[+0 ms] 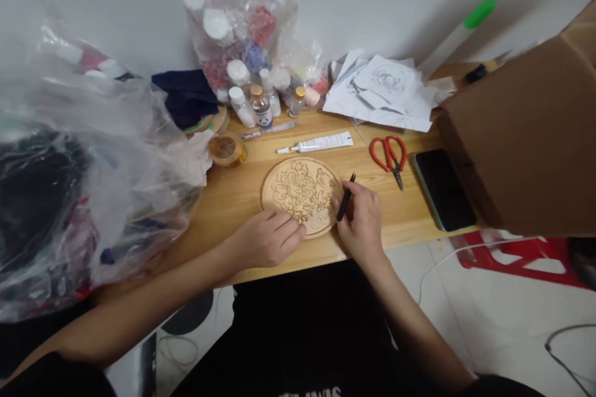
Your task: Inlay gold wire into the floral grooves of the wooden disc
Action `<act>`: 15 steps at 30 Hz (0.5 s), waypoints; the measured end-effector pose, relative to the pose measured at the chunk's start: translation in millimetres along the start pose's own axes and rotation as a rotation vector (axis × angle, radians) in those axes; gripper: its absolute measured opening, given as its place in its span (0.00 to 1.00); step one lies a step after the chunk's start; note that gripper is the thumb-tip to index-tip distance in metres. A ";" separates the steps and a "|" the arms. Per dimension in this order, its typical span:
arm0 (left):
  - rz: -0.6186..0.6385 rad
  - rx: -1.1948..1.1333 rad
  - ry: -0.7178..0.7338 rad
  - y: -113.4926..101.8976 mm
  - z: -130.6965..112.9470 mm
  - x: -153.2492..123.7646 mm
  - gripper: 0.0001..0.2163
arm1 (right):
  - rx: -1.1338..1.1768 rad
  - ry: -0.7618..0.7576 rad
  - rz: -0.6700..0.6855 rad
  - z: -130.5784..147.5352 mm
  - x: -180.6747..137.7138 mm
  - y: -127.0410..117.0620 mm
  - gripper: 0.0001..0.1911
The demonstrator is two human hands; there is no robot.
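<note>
A round wooden plaque (298, 183) lies near the table's front edge, with a flower pattern of raised gold-coloured lines. The lower right of its design is paler and looks drawn in thin lines. My left hand (270, 239) rests over the plaque's lower left edge, fingers curled together; their tips are hidden, so I cannot make out what they pinch. At the right rim, my right hand (365, 220) is closed on black tweezers (346, 200), whose points face up and away from me. Just beyond the plaque lies a white glue tube (323, 142) with a narrow nozzle.
Red-handled pliers (390, 158) and a phone (444, 189) lie to the right, beside a cardboard box (521, 136). Behind stand small bottles (261, 108), bagged jars and printed papers (386, 90). An amber round container (226, 149) and a plastic bag (139, 180) occupy the left.
</note>
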State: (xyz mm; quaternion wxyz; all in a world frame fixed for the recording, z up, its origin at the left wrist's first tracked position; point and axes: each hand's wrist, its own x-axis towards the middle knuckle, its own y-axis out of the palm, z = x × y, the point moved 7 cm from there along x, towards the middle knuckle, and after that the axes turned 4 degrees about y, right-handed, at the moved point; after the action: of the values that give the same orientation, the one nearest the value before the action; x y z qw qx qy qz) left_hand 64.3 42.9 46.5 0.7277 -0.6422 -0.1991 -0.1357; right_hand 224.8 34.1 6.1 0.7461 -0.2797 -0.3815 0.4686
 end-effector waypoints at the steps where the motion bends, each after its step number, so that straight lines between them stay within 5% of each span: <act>1: 0.007 -0.028 0.008 2.2 0.7 -1.1 0.10 | -0.001 -0.001 -0.007 0.0 0.9 0.3 0.16; 15: 0.053 -0.169 0.074 5.8 -6.1 2.1 0.08 | -0.052 0.034 0.014 0.1 2.0 6.1 0.20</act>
State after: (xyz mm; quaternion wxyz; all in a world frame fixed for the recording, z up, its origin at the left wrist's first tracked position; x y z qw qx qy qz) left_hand 69.5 37.9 41.8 0.6811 -0.7009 -0.1426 -0.1564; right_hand 222.2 38.4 2.0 0.7417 -0.3094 -0.3788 0.4590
